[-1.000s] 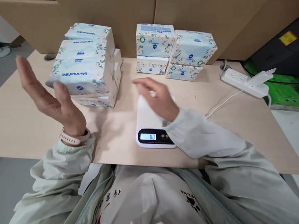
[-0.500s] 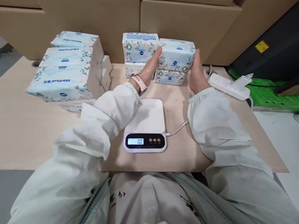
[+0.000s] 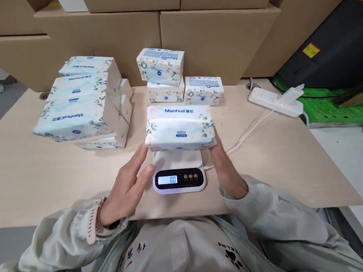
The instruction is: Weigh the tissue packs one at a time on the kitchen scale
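Note:
A pack of tissues (image 3: 180,127), pale blue with a flower print, is held level between my two hands over the back of a white kitchen scale (image 3: 180,186). The scale's display reads 0.0. My left hand (image 3: 127,188), with a pink watch strap at the wrist, presses its fingertips to the pack's left end; its thumb stands apart near the scale. Against the right end lies my right hand (image 3: 226,166), its fingers partly hidden by the pack. Behind the scale are two stacked tissue packs (image 3: 161,67) and a single tissue pack (image 3: 203,92) beside them.
A larger pile of tissue packs (image 3: 73,116) stands on the left of the wooden table (image 3: 268,166). Cardboard boxes (image 3: 204,44) line the back. To the right lies a power strip (image 3: 274,101), with a white cable running to the scale. A green crate (image 3: 336,112) is beyond it.
Both hands have lifted the upper tissue pack from the right stack and brought it toward me, over the scale. One pack stays behind at that spot. The display still shows 0.0.

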Tool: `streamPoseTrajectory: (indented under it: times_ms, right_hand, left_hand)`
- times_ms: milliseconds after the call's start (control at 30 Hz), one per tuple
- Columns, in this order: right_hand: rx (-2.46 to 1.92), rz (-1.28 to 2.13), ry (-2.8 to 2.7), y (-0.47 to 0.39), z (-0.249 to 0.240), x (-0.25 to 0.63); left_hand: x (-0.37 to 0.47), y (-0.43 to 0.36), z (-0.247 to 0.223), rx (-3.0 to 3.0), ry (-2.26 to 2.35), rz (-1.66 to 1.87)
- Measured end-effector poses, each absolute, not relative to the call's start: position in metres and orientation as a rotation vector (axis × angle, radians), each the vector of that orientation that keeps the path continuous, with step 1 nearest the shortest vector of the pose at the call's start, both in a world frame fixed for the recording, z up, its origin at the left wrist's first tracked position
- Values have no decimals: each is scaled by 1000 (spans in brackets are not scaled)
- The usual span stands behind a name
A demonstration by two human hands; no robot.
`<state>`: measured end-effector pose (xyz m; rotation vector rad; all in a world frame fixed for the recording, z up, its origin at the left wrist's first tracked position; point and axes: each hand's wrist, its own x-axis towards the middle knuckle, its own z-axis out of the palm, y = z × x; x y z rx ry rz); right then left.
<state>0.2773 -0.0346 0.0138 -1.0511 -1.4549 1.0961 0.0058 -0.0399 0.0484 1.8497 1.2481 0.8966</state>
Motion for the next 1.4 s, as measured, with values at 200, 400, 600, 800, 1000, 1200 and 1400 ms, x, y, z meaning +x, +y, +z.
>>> streamPoseTrajectory:
  times_ms: [200,400,600,800,1000,1200,1400]
  right_hand:
    - [-1094,1057,-1376,-35,-13,274]
    - [-1195,719,-1092,-31,-20,290]
    - [-1206,751,-916,-24,-12,291]
    - [-1169,759,-884,-23,-14,292]
    - [-1176,754,-900,-22,-15,291]
    - [-1167,759,-902,-22,-14,291]
    - [-1163,760,-890,-22,-13,290]
  left_hand:
    - [-5,-31,10,1765,1247,923]
    - [-10,-9,-15,1507,983,1196]
    - [-11,-3,-9,1254,965,1149]
    - [-10,-5,-6,1256,940,1140]
    - [-10,-5,-7,1228,968,1118]
    - [-10,-4,-7,1209,971,1100]
    - [-12,-3,-11,1208,950,1118]
